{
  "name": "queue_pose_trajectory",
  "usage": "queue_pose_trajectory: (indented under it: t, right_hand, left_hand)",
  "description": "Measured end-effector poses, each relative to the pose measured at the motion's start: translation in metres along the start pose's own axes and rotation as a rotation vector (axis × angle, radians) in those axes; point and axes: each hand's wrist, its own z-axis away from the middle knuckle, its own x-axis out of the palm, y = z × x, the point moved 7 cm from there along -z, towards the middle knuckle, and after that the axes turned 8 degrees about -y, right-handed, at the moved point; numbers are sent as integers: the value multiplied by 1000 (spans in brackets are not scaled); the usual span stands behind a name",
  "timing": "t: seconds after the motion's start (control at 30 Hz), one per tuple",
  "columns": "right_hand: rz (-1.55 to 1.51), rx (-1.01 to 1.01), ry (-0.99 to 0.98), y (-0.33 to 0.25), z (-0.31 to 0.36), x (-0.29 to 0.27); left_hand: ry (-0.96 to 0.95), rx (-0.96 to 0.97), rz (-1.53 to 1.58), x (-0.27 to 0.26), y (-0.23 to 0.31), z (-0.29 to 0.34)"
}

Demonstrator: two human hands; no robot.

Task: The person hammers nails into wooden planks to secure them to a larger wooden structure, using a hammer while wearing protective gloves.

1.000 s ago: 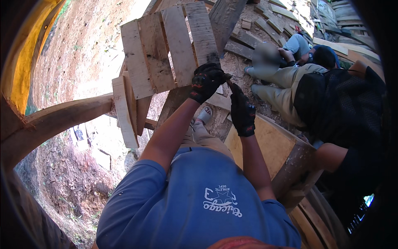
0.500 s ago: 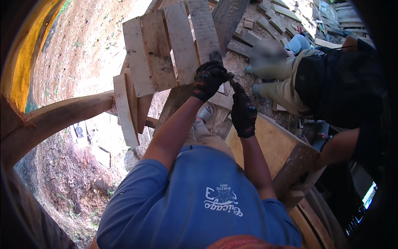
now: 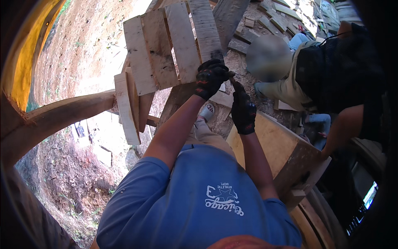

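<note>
Both my hands wear black gloves with red marks and meet in front of me, beside the near right corner of a slatted wooden crate [image 3: 174,45]. My left hand [image 3: 211,78] is closed, its fingers curled near the crate's edge and its thumb reaching right. My right hand [image 3: 243,108] is also closed, fingers pointing up and pressed together, their tips at my left thumb. Whatever lies between the fingertips is too small and dark to make out. Under the crate's near end runs a dark timber [image 3: 176,101].
At right, a co-worker in dark clothes [image 3: 336,74] bends close by, an arm [image 3: 343,128] reaching to a large wooden box [image 3: 265,145] beside my right forearm. Loose planks [image 3: 269,25] litter the ground beyond. A curved wooden beam [image 3: 62,108] crosses at left.
The co-worker has shifted slightly, and the reaching arm sits a little higher in view. My hands stay together at almost the same place, the right slightly raised.
</note>
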Motion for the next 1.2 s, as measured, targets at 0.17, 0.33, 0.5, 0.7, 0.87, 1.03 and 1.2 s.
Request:
queue_pose_trajectory:
  t: [0.17, 0.33, 0.5, 0.7, 0.87, 1.03, 1.2]
  right_hand:
    - [-146, -196, 434, -33, 3, -52]
    - [0, 26, 81, 6, 3, -3]
    - [6, -149, 307, -17, 6, -32]
    - [-5, -102, 202, -7, 1, -17]
    - [15, -37, 53, -3, 7, -4]
    - [-14, -126, 271, -24, 2, -40]
    - [52, -33, 56, -2, 1, -9]
  left_hand:
    - [173, 139, -107, -8, 3, 7]
    - [34, 51, -75, -5, 8, 2]
    - [35, 39, -162, 0, 2, 2]
    - [109, 119, -203, -4, 8, -2]
    - [84, -3, -80, 0, 1, 3]
    - [87, 35, -52, -2, 1, -1]
    - [-7, -65, -124, -2, 9, 0]
